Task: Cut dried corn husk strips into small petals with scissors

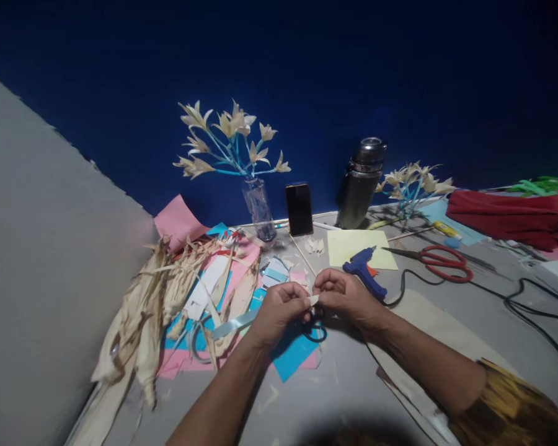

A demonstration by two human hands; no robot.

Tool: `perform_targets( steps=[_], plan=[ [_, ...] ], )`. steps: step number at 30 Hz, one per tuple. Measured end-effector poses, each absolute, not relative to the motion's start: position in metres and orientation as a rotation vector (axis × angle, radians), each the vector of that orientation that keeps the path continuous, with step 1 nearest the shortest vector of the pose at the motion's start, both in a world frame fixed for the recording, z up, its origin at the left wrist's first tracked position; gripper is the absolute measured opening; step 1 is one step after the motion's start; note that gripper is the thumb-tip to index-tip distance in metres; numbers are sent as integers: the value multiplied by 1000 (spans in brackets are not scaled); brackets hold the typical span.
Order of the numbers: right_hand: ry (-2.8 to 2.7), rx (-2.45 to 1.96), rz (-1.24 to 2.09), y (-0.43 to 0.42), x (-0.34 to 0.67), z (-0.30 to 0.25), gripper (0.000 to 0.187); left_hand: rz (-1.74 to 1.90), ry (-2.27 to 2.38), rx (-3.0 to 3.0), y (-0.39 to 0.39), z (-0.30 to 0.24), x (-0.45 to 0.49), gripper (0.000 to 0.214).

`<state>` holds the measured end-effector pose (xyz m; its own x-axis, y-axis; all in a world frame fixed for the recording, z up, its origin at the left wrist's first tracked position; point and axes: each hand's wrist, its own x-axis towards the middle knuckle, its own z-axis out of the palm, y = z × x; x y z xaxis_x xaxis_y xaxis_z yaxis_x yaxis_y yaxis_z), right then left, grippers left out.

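Note:
My left hand point(279, 310) and my right hand point(341, 294) meet over the grey table point(344, 384), both pinching a small pale strip of husk point(313, 300) between their fingertips. A light blue ribbon point(235, 323) trails left from under my left hand. Black-handled scissors point(314, 331) lie just beneath the hands on blue paper point(292, 356). A blue glue gun point(363, 272) rests right behind my right hand.
Dried corn husks point(144, 310) and pink and blue paper scraps pile at the left. At the back stand a vase of husk flowers point(259, 207), a phone point(299, 209) and a steel flask point(360, 186). Red scissors point(441, 261), black cable point(530, 303) and red cloth point(506, 220) lie right.

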<state>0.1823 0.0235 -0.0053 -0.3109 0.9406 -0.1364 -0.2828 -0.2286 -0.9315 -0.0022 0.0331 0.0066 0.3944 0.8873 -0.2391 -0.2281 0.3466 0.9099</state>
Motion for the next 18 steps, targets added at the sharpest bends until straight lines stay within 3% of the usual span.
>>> perform_targets(
  steps=[8,14,18],
  plan=[
    [-1158,-927,1706,17,178,-2,30,760,809,986,30,7,-7,19],
    [-1022,-841,1660,16,173,-2,25,861,673,818,20,4,6,36],
    [-997,-819,1644,17,173,-3,24,957,751,867,16,-3,15,23]
  ],
)
